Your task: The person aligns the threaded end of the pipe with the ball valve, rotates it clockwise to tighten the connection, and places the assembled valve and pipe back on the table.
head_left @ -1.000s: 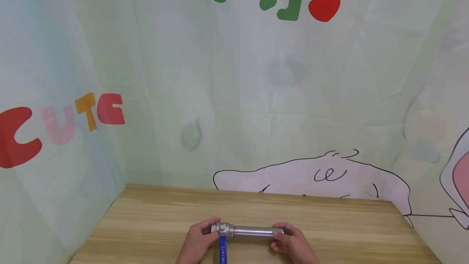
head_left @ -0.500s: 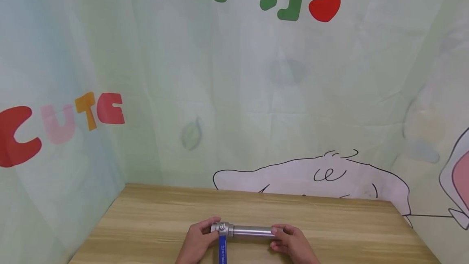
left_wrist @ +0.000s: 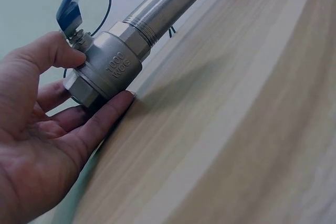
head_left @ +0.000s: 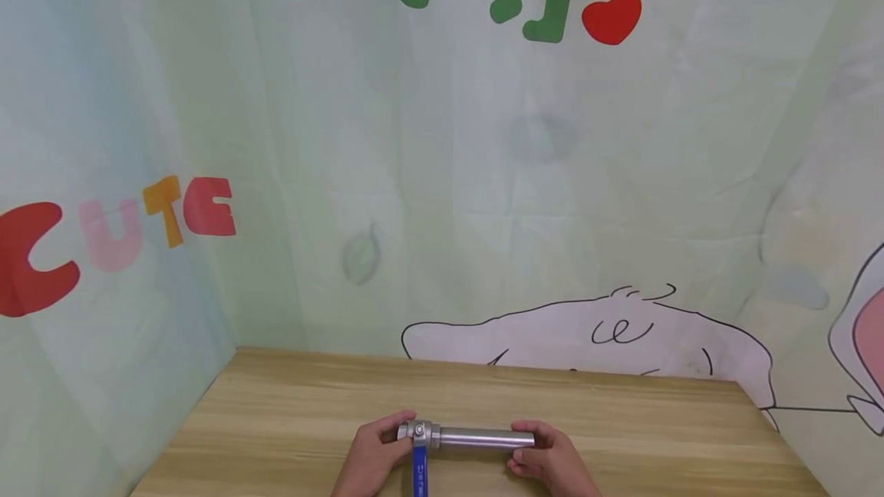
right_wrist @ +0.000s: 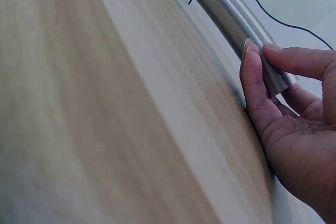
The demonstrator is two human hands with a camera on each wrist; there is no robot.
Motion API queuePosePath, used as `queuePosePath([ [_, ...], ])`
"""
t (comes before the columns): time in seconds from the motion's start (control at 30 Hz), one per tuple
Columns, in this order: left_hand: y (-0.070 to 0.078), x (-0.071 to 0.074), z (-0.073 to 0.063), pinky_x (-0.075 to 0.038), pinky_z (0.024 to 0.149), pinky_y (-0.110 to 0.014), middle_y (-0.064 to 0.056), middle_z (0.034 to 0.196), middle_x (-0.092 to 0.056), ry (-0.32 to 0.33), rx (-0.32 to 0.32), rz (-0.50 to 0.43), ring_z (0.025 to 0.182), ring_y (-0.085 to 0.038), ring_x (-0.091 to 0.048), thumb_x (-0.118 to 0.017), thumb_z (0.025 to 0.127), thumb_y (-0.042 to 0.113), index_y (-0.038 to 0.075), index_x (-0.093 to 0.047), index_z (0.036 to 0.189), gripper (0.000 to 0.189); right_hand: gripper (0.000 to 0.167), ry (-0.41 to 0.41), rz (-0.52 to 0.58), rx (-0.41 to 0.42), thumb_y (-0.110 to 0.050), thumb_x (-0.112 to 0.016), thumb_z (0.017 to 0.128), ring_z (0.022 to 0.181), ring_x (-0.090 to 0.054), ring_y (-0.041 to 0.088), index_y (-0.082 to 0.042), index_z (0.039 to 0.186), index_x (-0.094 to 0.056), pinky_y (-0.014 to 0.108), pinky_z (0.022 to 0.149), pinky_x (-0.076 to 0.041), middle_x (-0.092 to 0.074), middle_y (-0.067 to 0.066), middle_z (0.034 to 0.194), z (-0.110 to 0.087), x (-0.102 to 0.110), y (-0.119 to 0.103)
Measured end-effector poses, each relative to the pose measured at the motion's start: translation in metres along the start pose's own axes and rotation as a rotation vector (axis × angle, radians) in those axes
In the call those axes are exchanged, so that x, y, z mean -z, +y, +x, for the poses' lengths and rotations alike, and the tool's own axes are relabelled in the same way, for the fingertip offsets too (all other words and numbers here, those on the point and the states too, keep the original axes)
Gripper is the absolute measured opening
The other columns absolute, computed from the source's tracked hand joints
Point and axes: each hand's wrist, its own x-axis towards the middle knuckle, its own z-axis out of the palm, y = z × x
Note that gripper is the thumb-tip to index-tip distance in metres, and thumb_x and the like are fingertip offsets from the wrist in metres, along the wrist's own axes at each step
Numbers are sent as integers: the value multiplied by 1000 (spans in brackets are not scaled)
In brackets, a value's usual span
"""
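A metal ball valve [left_wrist: 111, 62] marked "1000 WOG", with a blue lever handle [head_left: 420, 470], is joined to a straight steel pipe [head_left: 476, 438]. Some thread [left_wrist: 143, 29] shows where the pipe enters the valve. My left hand [head_left: 373, 455] grips the valve's hexagonal end, thumb near the handle's base and fingers beneath and behind. At the other end, my right hand [head_left: 550, 460] holds the pipe's free end between thumb and fingers. Pipe and valve lie level from left to right, close over the table, and the handle points toward me.
The wood-grain table [head_left: 311, 397] spreads around both hands. Behind and beside it hangs a pale green curtain [head_left: 442, 175] printed with green characters, a red heart [head_left: 611, 17], coloured letters and a cartoon outline [head_left: 587, 332].
My right fingers and thumb have shifted around the pipe's end, the thumb lower now and more of the pipe's end showing. The left hand and the valve stay in place.
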Motion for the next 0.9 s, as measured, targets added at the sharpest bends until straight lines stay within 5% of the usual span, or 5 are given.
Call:
queuePosePath([
  [0.9, 0, -1, 0, -57, 85, -36, -22, 122, -65, 1, 1, 12, 103, -25, -64, -68, 80, 13, -4, -63, 123, 47, 38, -13, -55, -37, -14, -62, 92, 77, -66, 15, 10, 121, -55, 30, 75, -58, -66, 8, 95, -2, 1, -4],
])
